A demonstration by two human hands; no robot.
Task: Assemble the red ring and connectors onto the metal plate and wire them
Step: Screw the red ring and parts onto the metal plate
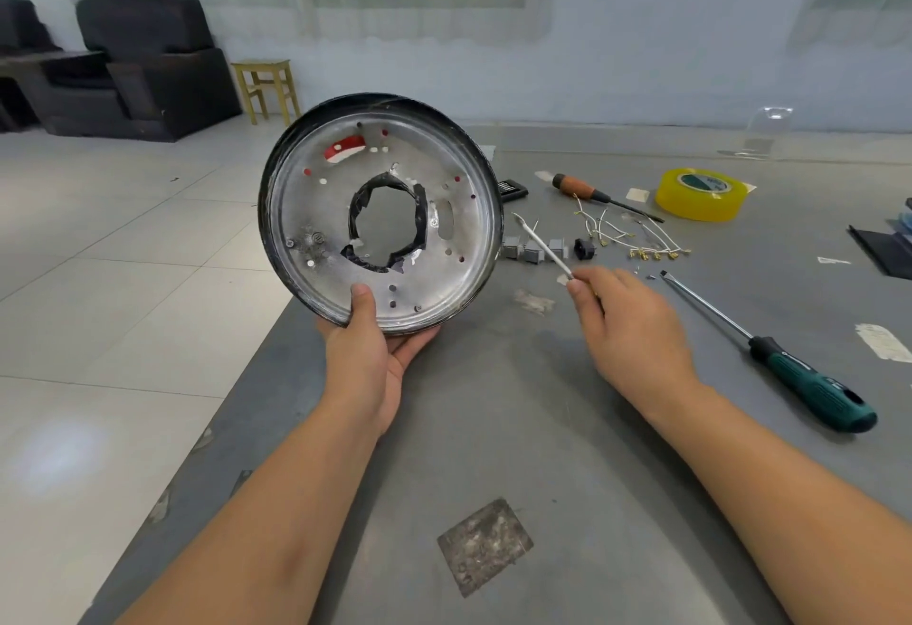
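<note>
**Round plate held up on its edge, thin wire pinched beside it**

The metal plate [380, 212] is held up in the air over the near left edge of the grey table [493, 427]. It is stood on its rim, with its silver face turned toward the camera and tipped back a little. A big hole with black tape round it is seen in the middle. A bit of the red ring [345, 149] is seen through a slot near the top.

The bottom rim is gripped by the left hand [367, 353], with the thumb pressed on the silver face and the fingers curled under.

A thin white wire [543, 247] is pinched by the right hand [627, 323]. The wire is pointed up and to the left, toward the plate's right rim, but is kept apart from it.

Small grey connectors [533, 249] are laid in a row behind the wire. More white wires [627, 234] are spread to their right. A green screwdriver [789, 368] is laid slanted at the right. A yellow tape roll [701, 194] and an orange screwdriver [587, 190] are set farther back.

Bare table is left below both hands.
</note>
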